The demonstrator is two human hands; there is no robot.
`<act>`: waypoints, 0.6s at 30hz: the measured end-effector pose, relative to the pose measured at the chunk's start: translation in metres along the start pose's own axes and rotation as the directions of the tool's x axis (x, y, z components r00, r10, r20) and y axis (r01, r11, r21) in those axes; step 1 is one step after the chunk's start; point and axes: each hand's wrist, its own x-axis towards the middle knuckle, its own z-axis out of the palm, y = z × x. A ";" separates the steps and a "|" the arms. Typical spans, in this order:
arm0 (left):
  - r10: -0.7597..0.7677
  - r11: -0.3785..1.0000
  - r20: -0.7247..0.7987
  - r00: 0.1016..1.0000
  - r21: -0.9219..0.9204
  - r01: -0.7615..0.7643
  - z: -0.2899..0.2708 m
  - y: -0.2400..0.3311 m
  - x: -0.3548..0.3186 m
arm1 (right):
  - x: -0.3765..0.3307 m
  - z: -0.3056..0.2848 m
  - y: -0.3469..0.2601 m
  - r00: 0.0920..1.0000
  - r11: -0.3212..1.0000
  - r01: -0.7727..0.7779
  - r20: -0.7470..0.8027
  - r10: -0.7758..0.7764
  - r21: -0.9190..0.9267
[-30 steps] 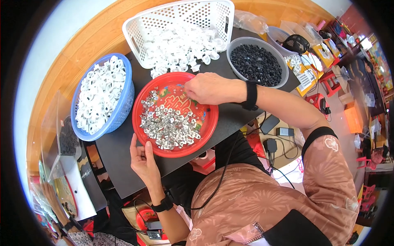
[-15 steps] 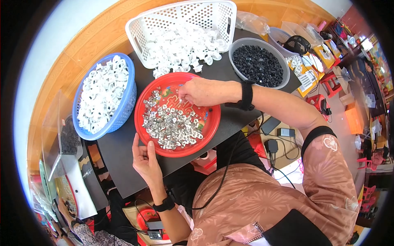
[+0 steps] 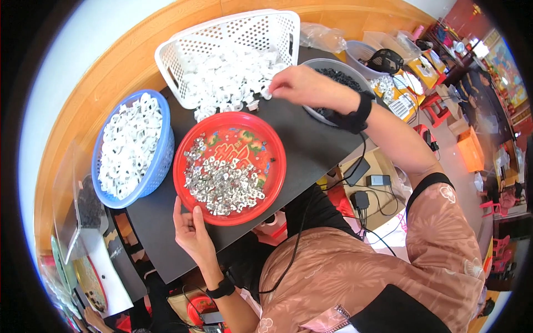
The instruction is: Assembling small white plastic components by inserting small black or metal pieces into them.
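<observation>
Orange container point(image 3: 471, 151) near red stool point(image 3: 436, 110); black adapter point(image 3: 360, 200) at cardboard box point(image 3: 383, 202); clear bag point(image 3: 323, 38).

Red floral-printed tray point(image 3: 270, 176), small silvery pieces point(image 3: 225, 180), blue basket point(image 3: 158, 178), brown flower-patterned shirt point(image 3: 333, 272)

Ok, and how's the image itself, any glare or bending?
In the head view, the orange wall trim bows into an arc and the corners go black; same head view, the white parts in the white basket look washed out; head view again, the metal pieces on the red tray glint.
</observation>
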 end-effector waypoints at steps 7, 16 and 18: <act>0.013 1.000 -0.001 1.000 -0.004 -0.013 0.004 -0.002 0.002 | -0.040 -0.030 0.076 0.911 0.910 -0.281 0.213 0.353 -0.306; 0.028 0.999 -0.010 1.000 0.029 -0.028 0.004 -0.004 0.003 | -0.042 -0.022 0.095 0.944 0.971 -0.204 0.239 0.229 -0.125; 0.014 0.999 -0.004 1.000 0.053 -0.014 0.004 0.000 0.002 | -0.045 -0.027 0.091 0.965 0.973 -0.223 0.126 0.230 -0.065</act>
